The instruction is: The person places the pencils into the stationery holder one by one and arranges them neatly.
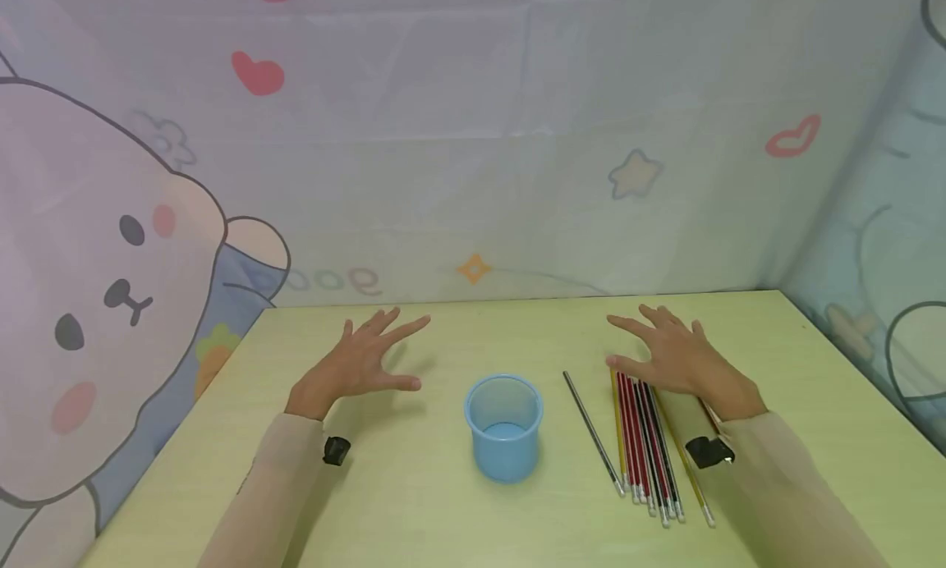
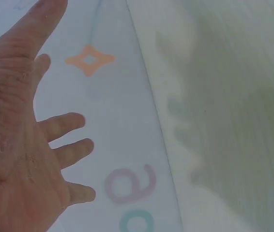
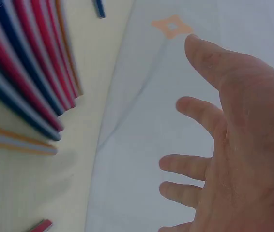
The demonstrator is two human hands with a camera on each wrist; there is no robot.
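Note:
A light blue plastic cup (image 1: 506,457) stands upright on the table, between the two hands. To its right lies a row of pencils (image 1: 646,453) in red, black and yellow, their white eraser ends toward the person. One dark pencil (image 1: 594,432) lies apart from the row, nearer the cup. My left hand (image 1: 362,361) hovers left of the cup with fingers spread and nothing held. Over the far ends of the pencils hovers my right hand (image 1: 676,355), also spread and holding nothing; in the right wrist view the pencils (image 3: 30,53) lie beside it.
The pale yellow table (image 1: 414,519) ends at a cloth backdrop (image 1: 443,141) printed with a bear, hearts and stars. Another pencil (image 1: 709,416) lies partly hidden by the right wrist. A black wrist device (image 1: 709,451) sits on each sleeve.

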